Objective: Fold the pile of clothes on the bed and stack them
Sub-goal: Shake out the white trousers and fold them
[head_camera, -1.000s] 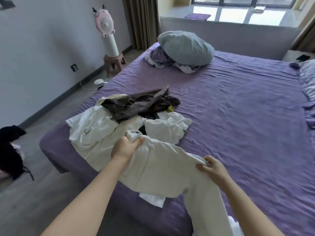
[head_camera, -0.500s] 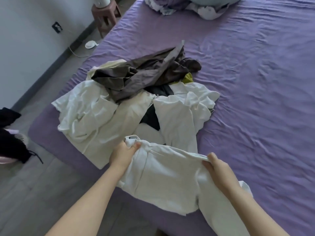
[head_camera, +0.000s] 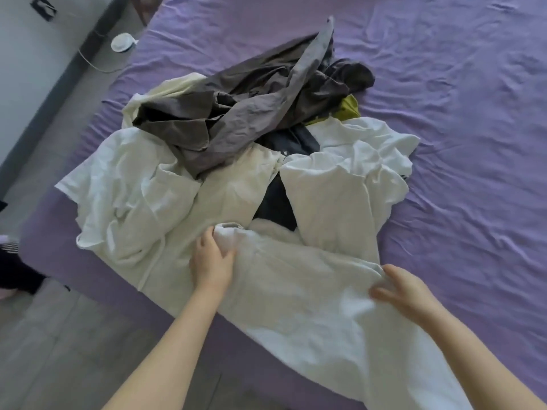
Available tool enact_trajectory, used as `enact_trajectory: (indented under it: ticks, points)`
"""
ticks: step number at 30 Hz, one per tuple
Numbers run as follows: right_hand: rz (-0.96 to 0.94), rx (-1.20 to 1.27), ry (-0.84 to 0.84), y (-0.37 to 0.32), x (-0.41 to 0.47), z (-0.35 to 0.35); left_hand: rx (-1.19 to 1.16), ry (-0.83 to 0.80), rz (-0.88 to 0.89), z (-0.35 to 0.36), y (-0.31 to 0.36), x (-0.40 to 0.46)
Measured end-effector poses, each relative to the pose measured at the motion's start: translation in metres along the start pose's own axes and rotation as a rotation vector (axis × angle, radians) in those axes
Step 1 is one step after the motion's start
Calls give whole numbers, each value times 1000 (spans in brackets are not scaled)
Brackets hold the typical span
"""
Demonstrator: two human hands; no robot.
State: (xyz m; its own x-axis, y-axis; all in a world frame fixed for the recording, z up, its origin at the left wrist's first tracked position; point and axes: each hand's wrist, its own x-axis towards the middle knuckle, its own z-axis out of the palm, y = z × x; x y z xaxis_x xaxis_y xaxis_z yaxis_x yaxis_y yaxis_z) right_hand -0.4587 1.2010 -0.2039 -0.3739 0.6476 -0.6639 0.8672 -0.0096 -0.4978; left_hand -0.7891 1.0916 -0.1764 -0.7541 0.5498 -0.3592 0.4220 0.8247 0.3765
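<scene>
A white garment (head_camera: 299, 291) lies spread over the near edge of the purple bed (head_camera: 461, 179), one part hanging off the front. My left hand (head_camera: 211, 258) pinches its upper left corner. My right hand (head_camera: 404, 290) rests on its right side with fingers fairly straight. Behind it sits the pile of clothes: a crumpled grey-brown garment (head_camera: 251, 105) on top, white shirts (head_camera: 130, 184) at left and right (head_camera: 349, 184), a dark item (head_camera: 278, 202) in the middle and a yellow-green scrap (head_camera: 349, 109).
The right half of the bed is bare wrinkled sheet. Grey floor (head_camera: 59, 350) lies left of the bed, with a white round device and its cord (head_camera: 121, 42) near the wall. Dark clothing (head_camera: 17, 270) lies on the floor at far left.
The view tilted down. Both hands lowered the white garment onto the bed and spread it. My right hand has loosened from gripping to lying on the cloth.
</scene>
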Motion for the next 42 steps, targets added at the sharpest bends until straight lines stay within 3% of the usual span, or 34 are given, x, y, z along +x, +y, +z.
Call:
enact_trajectory:
  ticks: [2, 3, 6, 8, 10, 13, 20, 26, 29, 32, 35, 38, 40, 42]
  points:
    - [-41, -23, 101, 0, 1, 12, 128, 198, 231, 18, 9, -19]
    - [-49, 7, 124, -1, -1, 15, 135, 220, 391, 29, 18, -34]
    - [-22, 102, 81, 1, -6, 11, 171, 36, 892, 74, 44, -87]
    - [-33, 127, 25, -1, -4, -4, 303, -138, 1070, 100, 52, -105]
    - [-48, 47, 84, -2, 7, -14, 542, -310, 1049, 115, 56, -97]
    - [19, -64, 252, -7, 25, -15, 672, -532, 955, 137, 56, -68]
    - [90, -89, 291, 53, -19, -2, 808, -542, 873, 145, 67, -67]
    - [282, -151, 215, 141, -99, -5, 612, -502, 746, 139, 109, -130]
    - [378, -358, 120, 171, -124, -15, 455, -504, 887, 148, 136, -182]
    - [380, -440, 140, 191, -148, -26, 370, -555, 1035, 165, 163, -229]
    - [357, -338, 204, 207, -172, -33, 451, -646, 1197, 184, 185, -265]
    - [309, 142, 239, 213, -192, -49, 513, -773, 1295, 197, 204, -297]
    - [208, 389, 260, 209, -204, -64, 511, -887, 1268, 202, 220, -313]
    - [112, 565, 269, 205, -214, -79, 447, -902, 1197, 197, 238, -322]
